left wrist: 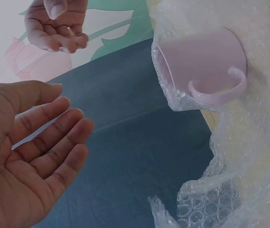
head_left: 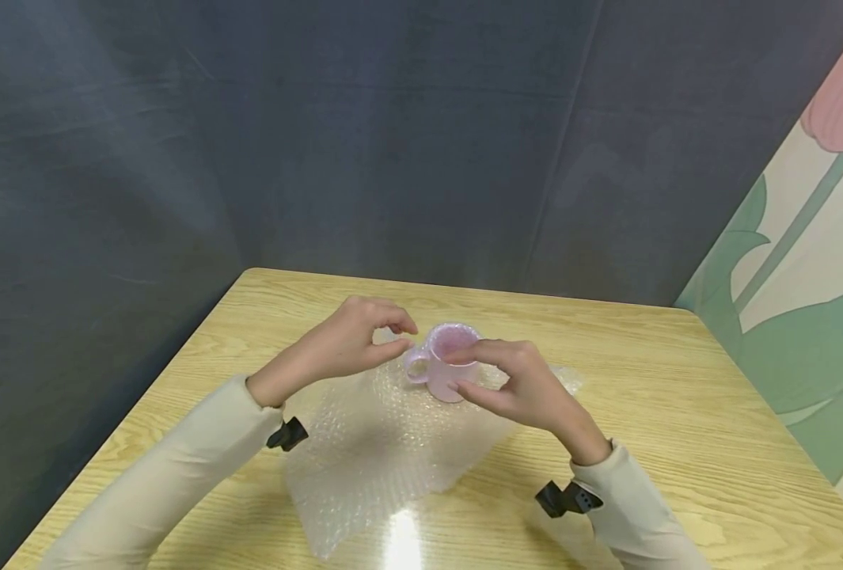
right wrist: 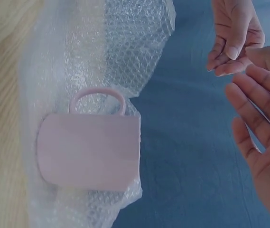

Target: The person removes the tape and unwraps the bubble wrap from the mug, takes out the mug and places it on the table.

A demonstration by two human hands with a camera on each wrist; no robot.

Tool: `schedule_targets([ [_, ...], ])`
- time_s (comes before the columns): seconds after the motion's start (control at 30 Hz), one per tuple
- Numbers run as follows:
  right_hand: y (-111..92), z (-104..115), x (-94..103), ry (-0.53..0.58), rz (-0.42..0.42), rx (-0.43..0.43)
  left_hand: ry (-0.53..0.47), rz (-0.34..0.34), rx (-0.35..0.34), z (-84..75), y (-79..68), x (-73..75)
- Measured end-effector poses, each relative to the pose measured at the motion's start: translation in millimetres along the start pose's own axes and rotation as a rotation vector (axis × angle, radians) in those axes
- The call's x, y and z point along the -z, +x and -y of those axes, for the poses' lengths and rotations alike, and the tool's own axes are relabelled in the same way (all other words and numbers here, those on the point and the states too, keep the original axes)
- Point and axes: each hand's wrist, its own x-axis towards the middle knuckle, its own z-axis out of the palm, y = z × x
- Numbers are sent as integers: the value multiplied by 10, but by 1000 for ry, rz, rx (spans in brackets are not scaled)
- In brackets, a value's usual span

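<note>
A pink mug (head_left: pixel 444 381) stands upright on a sheet of bubble wrap (head_left: pixel 371 459). Its handle (left wrist: pixel 220 93) points toward the left-hand side, and some of the wrap rises around the far side of the rim. To the left of the handle, my left hand (head_left: pixel 357 336) hovers with loosely bent fingers and holds nothing. My right hand (head_left: pixel 514 378) is at the mug's right, overlapping it in the head view. In the right wrist view, a gap shows between the right hand's relaxed fingers (right wrist: pixel 253 109) and the mug, so it holds nothing.
The wrap lies on a light wood-grain table (head_left: pixel 677 396), one corner reaching toward the front edge. Behind the table hangs a dark blue-grey cloth (head_left: pixel 407 158). On the right is a wall panel (head_left: pixel 806 317) with painted flowers and leaves. Each sleeve carries a small black wrist device (head_left: pixel 569 499).
</note>
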Motion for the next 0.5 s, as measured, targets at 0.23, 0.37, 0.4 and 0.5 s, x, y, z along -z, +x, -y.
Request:
schedule_targets([
  [0.23, -17, -39, 69, -77, -53, -52, 36, -26, 11, 70, 77, -45],
  [0.37, -31, -74, 95, -130, -84, -78, 50, -37, 31, 108, 117, -69],
  [0.4, -33, -80, 100, -139, -91, -83, 50, -39, 37, 115, 126, -75],
  [0.5, -40, -102, 116, -170, -110, -99, 42, -46, 50, 129, 152, -95],
])
